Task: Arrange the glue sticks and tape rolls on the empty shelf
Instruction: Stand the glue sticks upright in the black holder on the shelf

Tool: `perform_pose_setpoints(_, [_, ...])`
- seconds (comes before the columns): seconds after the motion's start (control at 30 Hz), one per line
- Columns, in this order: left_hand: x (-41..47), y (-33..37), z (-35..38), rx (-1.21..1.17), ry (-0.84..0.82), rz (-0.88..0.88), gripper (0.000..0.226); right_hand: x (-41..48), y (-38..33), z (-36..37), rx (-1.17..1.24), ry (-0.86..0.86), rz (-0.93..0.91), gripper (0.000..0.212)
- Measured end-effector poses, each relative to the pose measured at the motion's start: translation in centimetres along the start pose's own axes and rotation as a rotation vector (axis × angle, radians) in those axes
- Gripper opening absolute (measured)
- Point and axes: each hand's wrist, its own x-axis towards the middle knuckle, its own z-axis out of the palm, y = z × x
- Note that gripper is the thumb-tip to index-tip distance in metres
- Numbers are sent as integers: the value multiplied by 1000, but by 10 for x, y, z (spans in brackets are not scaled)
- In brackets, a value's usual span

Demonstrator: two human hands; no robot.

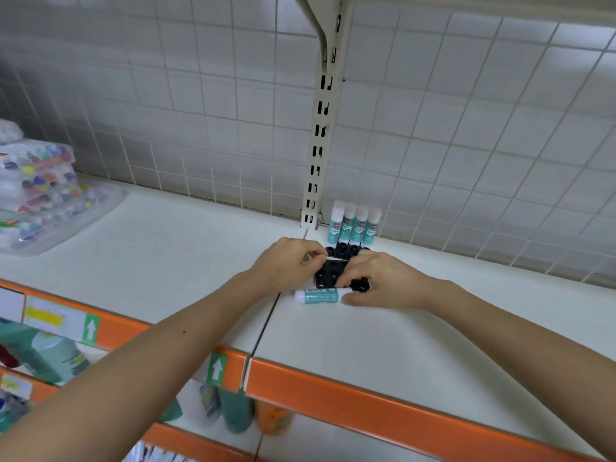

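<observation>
On the white shelf [166, 261], several teal-and-white glue sticks [353, 225] stand upright in the back row of a black holder tray [328, 276], close to the tiled wall. One more glue stick [320, 296] lies flat in front of the tray. My left hand [286, 265] pinches the tray's left edge. Over the tray's right side rests my right hand [383, 281], its fingertips touching the end of the lying stick. No tape rolls are in view.
A slotted metal upright [318, 151] rises behind the tray. Clear boxes of colourful items [43, 195] are stacked at the far left of the shelf. The shelf front has an orange edge strip [400, 405]. Bottles [236, 411] stand on the shelf below.
</observation>
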Motion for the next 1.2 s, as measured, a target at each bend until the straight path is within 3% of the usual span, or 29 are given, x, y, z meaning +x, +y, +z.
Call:
perform_pose_setpoints(0.17, [-6,7,-5,-66,-12,-13,23,-5,4,-10,-6,77,-5,16])
perform_pose_setpoints(0.33, [-4,23,-10,-268,-185,-102,32,-8,17,-38,41,226,-34,19])
perform_pose_setpoints(0.47, [1,37,-6,-412,-190,-101,21,-10,16,-47,57,335,-13,23])
perform_pose_setpoints(0.57, [5,39,2,-559,-119,-137,6,-9,12,-49,202,425,175,37])
perform_pose_setpoints(0.7, [11,43,14,-667,-37,-196,19,-5,11,-49,445,390,459,31])
perform_pose_setpoints(0.83, [19,50,21,-613,15,-184,21,3,10,-53,452,434,494,20])
perform_pose_setpoints(1.0, [25,51,19,-530,86,-169,13,13,9,-65,318,396,482,25])
perform_pose_setpoints(1.2, [27,44,13,-438,84,-134,31,27,8,-66,321,370,470,24])
